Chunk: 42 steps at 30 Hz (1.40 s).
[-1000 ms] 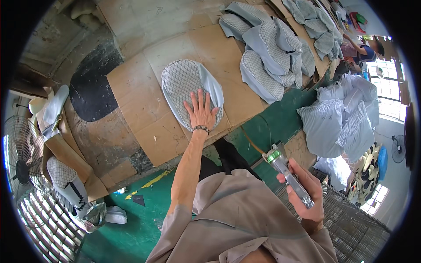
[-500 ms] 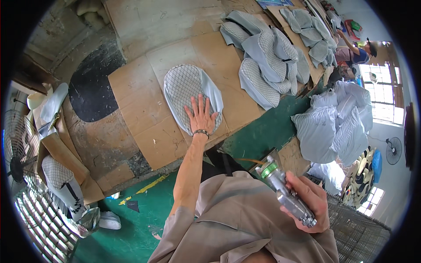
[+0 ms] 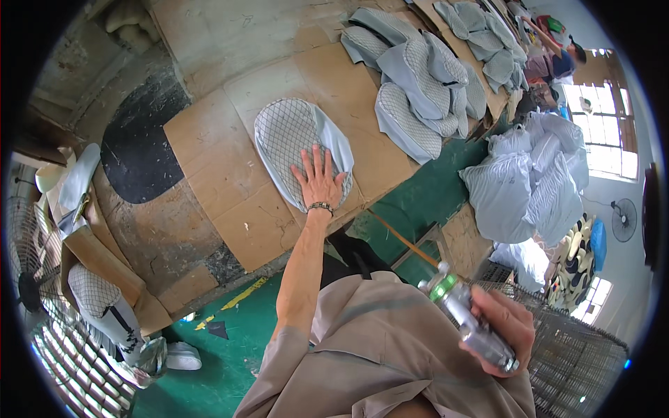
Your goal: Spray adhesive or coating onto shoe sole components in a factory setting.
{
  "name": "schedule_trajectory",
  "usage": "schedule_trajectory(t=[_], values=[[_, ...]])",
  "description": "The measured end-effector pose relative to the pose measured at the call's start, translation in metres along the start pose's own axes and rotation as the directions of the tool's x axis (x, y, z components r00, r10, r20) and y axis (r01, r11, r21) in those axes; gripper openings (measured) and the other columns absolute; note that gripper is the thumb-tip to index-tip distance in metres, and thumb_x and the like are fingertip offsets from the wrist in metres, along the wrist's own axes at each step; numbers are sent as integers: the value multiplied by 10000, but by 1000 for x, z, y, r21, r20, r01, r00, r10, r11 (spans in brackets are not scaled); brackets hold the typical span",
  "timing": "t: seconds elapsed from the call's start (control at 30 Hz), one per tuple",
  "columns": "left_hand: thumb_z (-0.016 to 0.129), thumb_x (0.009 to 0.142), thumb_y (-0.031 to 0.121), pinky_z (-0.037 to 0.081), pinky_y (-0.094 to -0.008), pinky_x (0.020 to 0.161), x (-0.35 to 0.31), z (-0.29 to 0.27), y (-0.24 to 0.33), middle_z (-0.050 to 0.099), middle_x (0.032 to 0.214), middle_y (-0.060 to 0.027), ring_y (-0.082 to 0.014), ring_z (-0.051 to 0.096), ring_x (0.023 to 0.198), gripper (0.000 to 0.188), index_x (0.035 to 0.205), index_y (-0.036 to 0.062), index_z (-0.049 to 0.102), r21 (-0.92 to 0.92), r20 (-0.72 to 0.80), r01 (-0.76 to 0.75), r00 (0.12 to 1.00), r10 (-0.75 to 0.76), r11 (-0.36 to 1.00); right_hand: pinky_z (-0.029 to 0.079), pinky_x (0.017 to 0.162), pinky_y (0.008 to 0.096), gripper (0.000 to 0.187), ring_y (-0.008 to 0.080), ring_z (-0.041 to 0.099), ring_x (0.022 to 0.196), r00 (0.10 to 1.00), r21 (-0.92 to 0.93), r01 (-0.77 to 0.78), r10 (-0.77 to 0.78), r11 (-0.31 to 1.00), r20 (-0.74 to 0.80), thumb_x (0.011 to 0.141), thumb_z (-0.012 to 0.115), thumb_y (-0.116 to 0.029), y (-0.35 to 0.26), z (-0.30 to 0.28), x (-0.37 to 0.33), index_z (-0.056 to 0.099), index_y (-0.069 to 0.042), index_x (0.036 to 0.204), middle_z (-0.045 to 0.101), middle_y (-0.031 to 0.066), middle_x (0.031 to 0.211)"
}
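Observation:
My left hand (image 3: pixel 321 182) lies flat with its fingers spread on a grey quilted cover (image 3: pixel 284 130), shaped like a scooter seat cover. The cover has a diamond stitch pattern and a smooth, light border folded over on its right side. It rests on flattened cardboard (image 3: pixel 223 150) on the workbench. At the lower right, away from the bench, my right hand (image 3: pixel 507 327) is wrapped round a metal spray gun (image 3: pixel 463 312) with a green ring. The fingers partly hide its body. A thin orange hose (image 3: pixel 401 237) runs near the gun's far end.
Several similar covers (image 3: pixel 418 83) are heaped at the bench's right, with another pile (image 3: pixel 484 42) beyond. White sacks (image 3: pixel 519 181) stand to the right. A co-worker (image 3: pixel 554 59) is at the far right. At the left are a black patch (image 3: pixel 143 139), cardboard pieces (image 3: pixel 104 254) and a fan (image 3: pixel 31 279).
My right hand has moved slightly right and down with the spray gun, and more of the orange hose shows. My left hand stays flat on the cover. The whole view has shifted slightly.

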<state>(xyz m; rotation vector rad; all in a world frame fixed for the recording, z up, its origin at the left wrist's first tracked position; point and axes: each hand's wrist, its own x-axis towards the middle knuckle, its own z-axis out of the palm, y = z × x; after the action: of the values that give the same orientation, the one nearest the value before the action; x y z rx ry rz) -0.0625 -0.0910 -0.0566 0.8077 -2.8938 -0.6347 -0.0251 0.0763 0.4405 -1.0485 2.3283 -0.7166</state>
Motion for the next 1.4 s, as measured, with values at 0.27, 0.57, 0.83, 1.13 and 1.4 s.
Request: schedule_trajectory(t=[0.27,0.57,0.83,1.13,1.4], values=[[456,1068,555,18,-735,1244,-3,3,-2,67,1788,-137,-437,11,1632,753,1673,129,317,7,4,-9,1000,9,1000,505,641,315,631,233,669,715,997,30,-16,18,999,-74,839,856,-320,5,5,-22,687,44,1326,682,152,868],[475,1068,536,67,-739,1240,1,1,7,151,1771,-155,-440,88,1624,745,1661,109,333,-36,-36,-31,999,29,999,550,718,337,653,241,700,789,978,-25,-136,130,990,-161,803,880,-315,20,-3,-48,701,32,1326,712,161,935],[616,1017,408,166,-651,1262,-59,-5,33,392,1655,-233,-453,317,1548,733,1560,-37,408,-225,-112,-18,994,-8,974,550,729,328,659,243,710,805,989,18,-98,99,995,-112,789,890,-302,56,-14,-71,701,42,1318,719,170,950],[629,1027,277,494,-490,1073,-172,-57,57,664,1363,-234,-430,613,1277,404,1340,23,658,-575,-49,0,998,-35,818,516,665,315,561,240,671,729,997,116,65,-61,991,-39,819,839,-208,109,-28,-99,701,71,1285,674,140,854],[554,1046,472,562,-520,914,-290,40,-30,758,1093,-222,-439,709,1057,433,1184,112,752,-323,437,567,799,-412,758,525,668,326,587,251,679,736,996,28,72,-71,997,-60,773,836,-59,143,-42,-124,672,69,1322,682,159,878]])
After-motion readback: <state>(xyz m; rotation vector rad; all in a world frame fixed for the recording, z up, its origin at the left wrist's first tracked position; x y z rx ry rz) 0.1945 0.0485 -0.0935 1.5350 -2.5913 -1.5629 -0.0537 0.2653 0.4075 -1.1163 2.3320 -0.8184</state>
